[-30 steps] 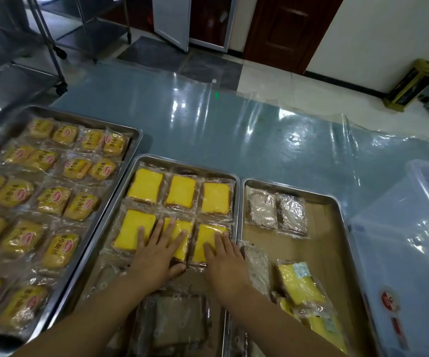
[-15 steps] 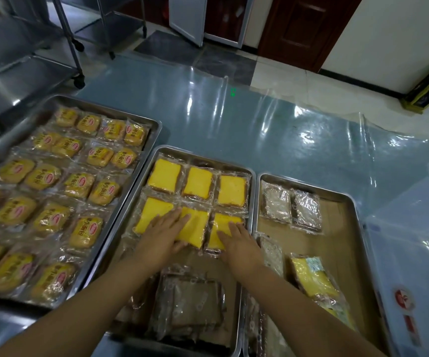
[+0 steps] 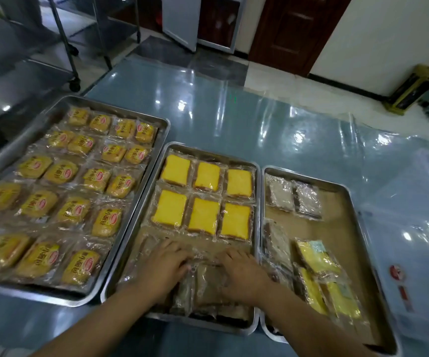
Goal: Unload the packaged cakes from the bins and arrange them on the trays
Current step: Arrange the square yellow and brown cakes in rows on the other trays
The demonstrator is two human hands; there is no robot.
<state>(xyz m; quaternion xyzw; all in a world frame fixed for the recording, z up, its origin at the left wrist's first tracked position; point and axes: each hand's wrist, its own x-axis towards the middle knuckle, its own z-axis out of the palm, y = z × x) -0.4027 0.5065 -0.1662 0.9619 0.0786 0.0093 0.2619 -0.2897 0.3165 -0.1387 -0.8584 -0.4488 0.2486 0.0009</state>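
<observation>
On the middle tray (image 3: 209, 153), two rows of three yellow packaged cakes (image 3: 203, 215) lie at the far end. Brown packaged cakes (image 3: 209, 286) are piled at its near end. My left hand (image 3: 163, 267) and my right hand (image 3: 243, 273) both lie on that brown pile with fingers curled onto the packets. The pile is blurred, and how many packets each hand holds is unclear. The left tray (image 3: 120, 112) is filled with rows of round yellow buns in printed wrappers (image 3: 75, 210).
The right tray (image 3: 337, 222) holds two pale packets (image 3: 294, 195) at the far end and several loose yellow and brown packets (image 3: 316, 260) near me. A clear plastic bin (image 3: 414, 240) stands at the right. Steel racks (image 3: 66, 47) stand beyond the table's left side.
Both hands left the near row of yellow cakes, which now lies straight, and drew back to the brown packets at the tray's near end.
</observation>
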